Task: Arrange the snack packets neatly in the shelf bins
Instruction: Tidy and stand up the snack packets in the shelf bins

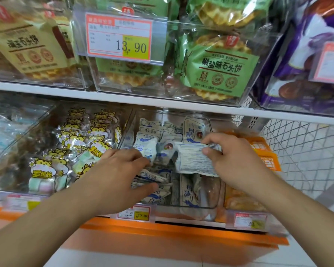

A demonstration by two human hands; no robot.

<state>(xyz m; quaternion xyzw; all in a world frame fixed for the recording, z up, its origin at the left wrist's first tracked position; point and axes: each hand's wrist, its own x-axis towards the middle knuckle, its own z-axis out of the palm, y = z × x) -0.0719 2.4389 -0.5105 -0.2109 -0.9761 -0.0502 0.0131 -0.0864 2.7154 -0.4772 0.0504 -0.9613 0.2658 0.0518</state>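
Clear glossy plastic bin [189, 206], shiny crinkled film packets [193, 160], perhaps wire-mesh metal basket [301, 151].

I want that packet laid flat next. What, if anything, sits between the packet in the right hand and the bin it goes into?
Nothing visible. The right hand pinches the white packet directly above the open clear bin. Only loose white-and-blue packets lie beneath, where the left hand rests among them.

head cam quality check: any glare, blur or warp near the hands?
Head view: glare streaks the clear plastic bin front on the upper shelf; wide-angle warp bows the white shelf edge; lower right corner smears. The left hand and the right hand, pinching a white printed packet, stay fairly sharp.
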